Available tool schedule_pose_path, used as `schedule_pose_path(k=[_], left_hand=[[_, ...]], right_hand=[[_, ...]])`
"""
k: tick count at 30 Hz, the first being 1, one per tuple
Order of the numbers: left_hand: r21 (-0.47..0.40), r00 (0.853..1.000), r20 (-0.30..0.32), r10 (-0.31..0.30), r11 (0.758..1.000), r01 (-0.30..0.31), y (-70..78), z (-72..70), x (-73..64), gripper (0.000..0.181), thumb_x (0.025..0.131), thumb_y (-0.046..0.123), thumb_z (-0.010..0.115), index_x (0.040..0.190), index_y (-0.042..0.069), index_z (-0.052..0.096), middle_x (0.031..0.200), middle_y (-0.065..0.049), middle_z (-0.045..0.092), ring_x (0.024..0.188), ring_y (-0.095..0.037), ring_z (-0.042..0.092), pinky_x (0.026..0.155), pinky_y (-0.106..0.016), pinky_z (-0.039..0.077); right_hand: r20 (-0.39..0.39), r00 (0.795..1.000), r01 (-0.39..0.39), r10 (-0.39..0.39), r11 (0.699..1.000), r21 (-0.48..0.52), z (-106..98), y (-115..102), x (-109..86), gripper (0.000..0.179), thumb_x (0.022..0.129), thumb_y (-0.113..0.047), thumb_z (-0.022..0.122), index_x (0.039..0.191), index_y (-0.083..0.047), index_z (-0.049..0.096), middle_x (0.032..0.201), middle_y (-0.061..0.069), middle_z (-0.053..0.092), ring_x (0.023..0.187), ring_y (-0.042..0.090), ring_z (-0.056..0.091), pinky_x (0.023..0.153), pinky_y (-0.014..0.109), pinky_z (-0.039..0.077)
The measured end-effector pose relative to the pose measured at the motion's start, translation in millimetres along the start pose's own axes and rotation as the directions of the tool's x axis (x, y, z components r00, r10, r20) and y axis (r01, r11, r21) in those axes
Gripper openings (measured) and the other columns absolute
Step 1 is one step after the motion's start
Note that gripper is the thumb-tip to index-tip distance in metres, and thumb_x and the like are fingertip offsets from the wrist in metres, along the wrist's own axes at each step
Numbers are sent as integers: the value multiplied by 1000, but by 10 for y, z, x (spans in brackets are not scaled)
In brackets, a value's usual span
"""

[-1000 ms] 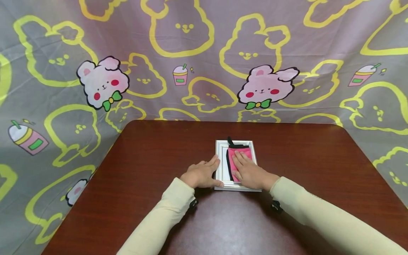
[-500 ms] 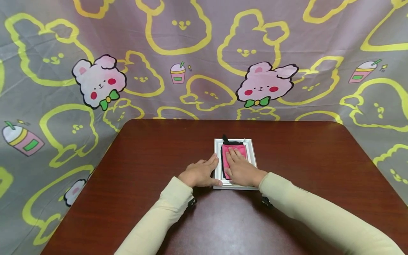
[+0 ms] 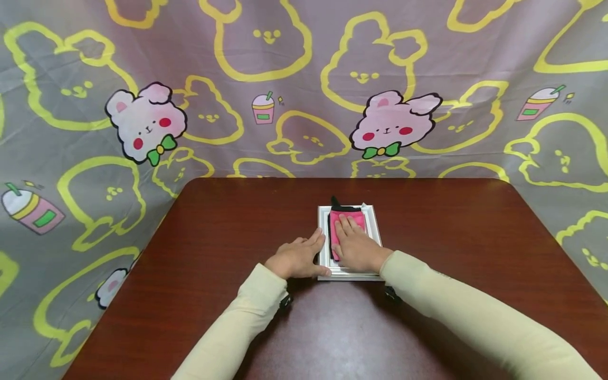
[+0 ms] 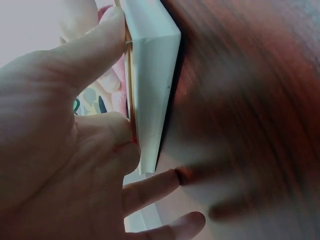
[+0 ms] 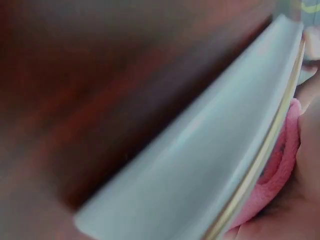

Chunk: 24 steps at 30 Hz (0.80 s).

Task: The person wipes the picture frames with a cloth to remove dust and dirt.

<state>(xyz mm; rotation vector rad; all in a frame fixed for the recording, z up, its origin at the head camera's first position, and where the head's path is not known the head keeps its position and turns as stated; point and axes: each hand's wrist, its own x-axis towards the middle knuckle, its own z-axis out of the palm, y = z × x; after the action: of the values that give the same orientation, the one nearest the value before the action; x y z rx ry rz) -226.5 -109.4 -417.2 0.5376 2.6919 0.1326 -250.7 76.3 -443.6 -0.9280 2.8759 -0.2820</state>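
Observation:
A white picture frame lies flat on the brown table, a thin gold line along its side in both wrist views. Over its face is spread a pink cloth with black trim and a black loop at the far end. My right hand lies with extended fingers on the cloth, pressing it against the frame. At the near left corner, my left hand braces the frame, thumb at the front rim and fingers against the left side. Two of its fingers stretch toward the tabletop in the left wrist view.
The dark brown table extends around the frame on all sides, with rounded far corners. Behind and beside it hangs a grey curtain printed with yellow outlines, bunnies and drink cups.
My right hand has slid the pink cloth leftward across the frame, then slightly toward the far end. The left hand keeps its place at the corner.

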Motion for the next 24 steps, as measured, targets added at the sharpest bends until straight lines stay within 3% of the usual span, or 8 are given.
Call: schedule_pose_path(k=[12, 24], left_hand=[[-19, 1000, -17, 12, 1000, -12, -20, 39, 10, 89, 90, 61, 61, 160, 22, 22, 169, 5, 10, 149, -26, 32, 108, -53, 42], [-21, 1000, -11, 8, 1000, -9, -13, 25, -11, 89, 90, 60, 60, 160, 22, 21, 169, 6, 10, 149, -26, 32, 109, -54, 40]], right_hand=[[30, 998, -58, 58, 998, 3, -73, 111, 154, 65, 105, -28, 39, 151, 14, 21, 162, 33, 11, 152, 49, 11, 123, 56, 18], [18, 995, -94, 95, 995, -12, -111, 248, 129, 66, 105, -29, 39, 152, 14, 19, 162, 33, 10, 152, 48, 9, 124, 54, 16]])
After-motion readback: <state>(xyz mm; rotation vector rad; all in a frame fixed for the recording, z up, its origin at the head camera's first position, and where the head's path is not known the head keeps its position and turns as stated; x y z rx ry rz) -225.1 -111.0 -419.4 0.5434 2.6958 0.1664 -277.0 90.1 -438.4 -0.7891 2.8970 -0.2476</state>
